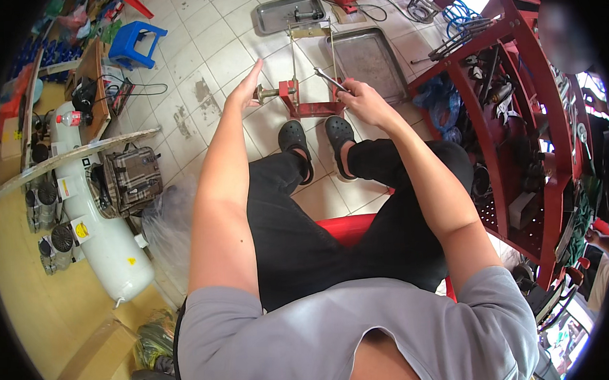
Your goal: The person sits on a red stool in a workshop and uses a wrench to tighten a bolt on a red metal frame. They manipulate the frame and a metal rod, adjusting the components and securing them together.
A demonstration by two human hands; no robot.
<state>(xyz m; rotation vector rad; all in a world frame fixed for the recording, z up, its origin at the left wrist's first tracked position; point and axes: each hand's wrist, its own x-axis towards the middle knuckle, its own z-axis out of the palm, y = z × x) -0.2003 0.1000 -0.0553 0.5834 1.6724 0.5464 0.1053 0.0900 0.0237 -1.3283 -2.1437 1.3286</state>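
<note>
My left hand (244, 89) is open, with its fingers stretched out flat. Its palm faces the end of a brass-coloured cylindrical part (268, 94) that sticks out from the left side of a red metal stand (314, 109). Whether the palm touches that part I cannot tell. My right hand (365, 102) is closed around a shiny metal wrench (328, 77), whose far end points up and left over the stand. Two thin upright rods rise from the stand to a crosspiece (310, 33). The stand rests on the tiled floor just beyond my shoes.
Beyond the stand lie two metal trays, a small one (270, 18) with a part in it and a larger one (377, 64). A red tool rack (482, 128) stands close on the right. To the left are a blue stool (132, 45), a plaid bag (134, 176) and a white tank (114, 256).
</note>
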